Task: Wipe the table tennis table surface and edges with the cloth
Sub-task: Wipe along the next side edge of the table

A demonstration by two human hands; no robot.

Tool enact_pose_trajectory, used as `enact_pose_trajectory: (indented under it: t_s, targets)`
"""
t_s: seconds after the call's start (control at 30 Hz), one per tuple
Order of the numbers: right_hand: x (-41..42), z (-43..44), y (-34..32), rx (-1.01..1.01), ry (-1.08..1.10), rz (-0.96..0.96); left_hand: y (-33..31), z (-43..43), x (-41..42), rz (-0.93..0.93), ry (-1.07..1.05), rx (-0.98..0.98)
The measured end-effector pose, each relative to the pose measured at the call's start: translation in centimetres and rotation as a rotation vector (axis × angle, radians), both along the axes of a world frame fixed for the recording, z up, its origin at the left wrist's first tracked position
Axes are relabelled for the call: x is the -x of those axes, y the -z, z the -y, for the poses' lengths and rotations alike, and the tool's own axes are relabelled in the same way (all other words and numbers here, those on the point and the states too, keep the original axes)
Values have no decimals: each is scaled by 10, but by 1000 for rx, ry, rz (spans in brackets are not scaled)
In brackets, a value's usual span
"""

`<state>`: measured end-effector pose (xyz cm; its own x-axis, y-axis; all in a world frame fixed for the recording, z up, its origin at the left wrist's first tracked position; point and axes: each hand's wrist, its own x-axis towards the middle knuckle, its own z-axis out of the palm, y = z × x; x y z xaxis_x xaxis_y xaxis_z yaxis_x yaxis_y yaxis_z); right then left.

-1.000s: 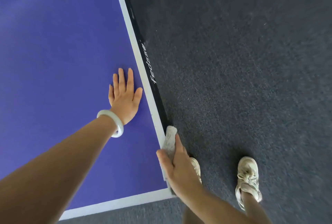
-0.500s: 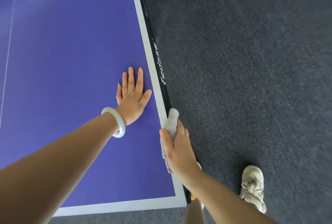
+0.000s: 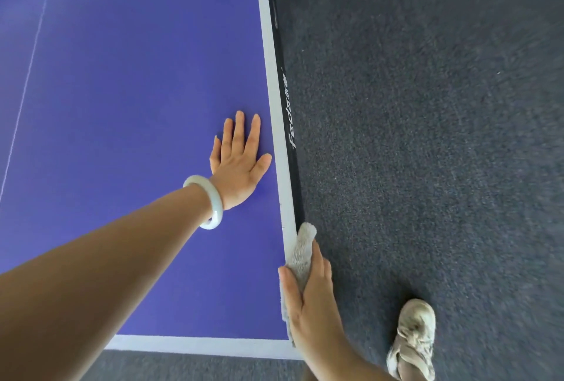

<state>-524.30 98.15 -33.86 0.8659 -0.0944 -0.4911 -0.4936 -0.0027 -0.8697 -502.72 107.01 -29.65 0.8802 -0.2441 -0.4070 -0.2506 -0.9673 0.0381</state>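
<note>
– While the right grip (image 3: 309, 298) lies folded over the edge (image 3: 285, 90) of the table (image 3: 122, 90), what has it got hold of?

– The cloth (image 3: 305, 243). The thumb is on the top side and the fingers go down the outer side, so the grip pinches the cloth round the edge. A tuft of cloth pokes out past the fingertips at 12 o'clock.

– Whereabouts on the table is that?

– On the right-hand long edge, close to the near end, which lies at 6 o'clock from the grip.

– So which way does the work lie?

– The edge is one long straight run from 6 up to about 12 o'clock, leaning a touch towards 11. Nearly all of that length lies beyond the cloth. I'd judge the coming move to be a slide straight along that axis, away from the body. The pinch should stay square to the edge so the cloth doesn't slip off it.

– And the left grip (image 3: 239, 166)?

– Flat on the blue top with straight fingers, holding nothing. It sits at about 10 o'clock from the right grip, just inside the white line (image 3: 271, 75). It looks like a brace to me. The right grip is the one on the edge, and only it has the cloth.
</note>
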Motion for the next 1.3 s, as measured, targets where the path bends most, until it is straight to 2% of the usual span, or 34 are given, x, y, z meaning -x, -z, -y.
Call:
enact_pose_trajectory:
  t_s: [0.07,0.17,0.23,0.33,0.4,0.47,0.53,0.6,0.73,0.8,0.87,1.0,1.1,1.2,1.3]
  targets:
    - [-41,3,7,-54,23,-23,-1,0,-1,-20,2,-3]
    - [-150,16,16,-159,73,-82,-2,-1,-1,-46,-5,8]
    - [-189,20,19,-193,110,-57,-2,-3,-2,-50,-3,10]
    - [-152,10,21,-202,133,32,1,-5,-3,-46,8,13]
    - [-105,8,16,-123,121,69,1,-6,-3,-34,23,9]
    - [-75,7,10,-106,74,56,1,-7,-3,-36,31,8]
    - [-87,8,4,-160,71,-16,1,-7,-2,-32,31,11]
    - [-139,13,7,-168,67,-97,2,-7,-2,-27,33,1]
    - [-292,40,-9,-94,58,-201,4,-7,-4,-39,45,-3]
    - [-323,44,-15,-67,51,-206,2,-8,-5,-52,48,-23]
    - [-304,42,-10,-66,9,-168,2,-6,-3,-49,40,-33]
    - [-197,25,12,-76,62,-72,3,-6,1,-24,47,-38]
    - [-127,12,6,-103,87,-37,4,-9,2,-30,52,-23]
    - [-147,14,-5,-90,103,-90,4,-10,3,-37,70,-36]
    - [-238,26,-5,6,94,-147,5,-7,3,-39,61,-17]
